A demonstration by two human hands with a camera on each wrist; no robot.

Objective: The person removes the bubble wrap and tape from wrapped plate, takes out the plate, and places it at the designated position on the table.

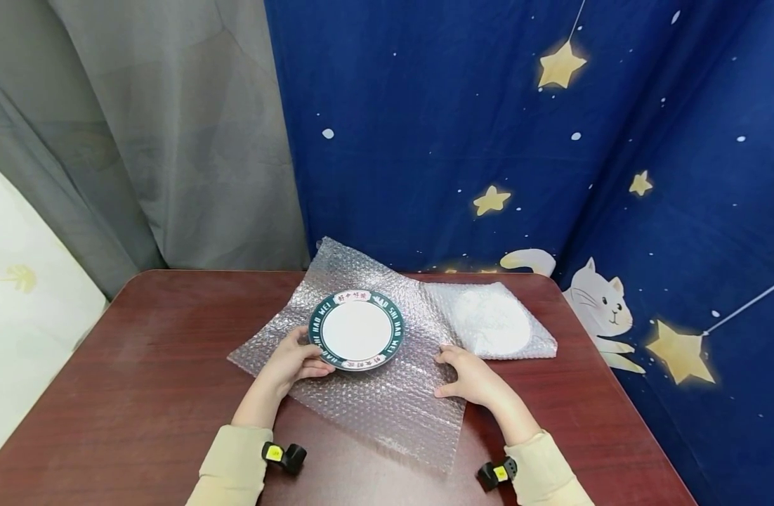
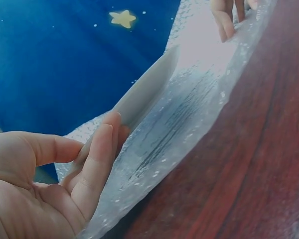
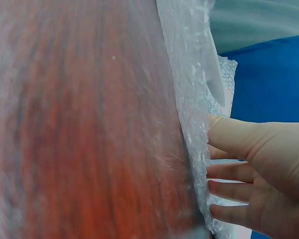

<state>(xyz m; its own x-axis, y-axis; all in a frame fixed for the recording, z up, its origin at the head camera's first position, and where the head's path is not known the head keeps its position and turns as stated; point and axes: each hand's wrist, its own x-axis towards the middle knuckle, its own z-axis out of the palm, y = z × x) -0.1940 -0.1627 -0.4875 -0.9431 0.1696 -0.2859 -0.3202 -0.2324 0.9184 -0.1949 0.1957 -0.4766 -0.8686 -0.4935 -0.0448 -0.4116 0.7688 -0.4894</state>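
A round plate (image 1: 357, 330) with a white centre and a green lettered rim is above a sheet of bubble wrap (image 1: 387, 414). My left hand (image 1: 298, 362) pinches the plate's near left edge between thumb and fingers. In the left wrist view the plate (image 2: 147, 92) is seen nearly edge-on, its pale side clear of the wrap. On the right part of the sheet, my right hand (image 1: 472, 376) touches the bubble wrap with spread, fairly straight fingers. The right wrist view shows those fingertips (image 3: 222, 211) against the wrap's surface.
A flat bubble-wrapped bundle (image 1: 494, 322) with a round white thing inside lies beside the sheet at the back right. Everything rests on a dark red wooden table (image 1: 153, 393). Behind it hang a grey curtain (image 1: 216, 140) and a blue starry one (image 1: 412, 140).
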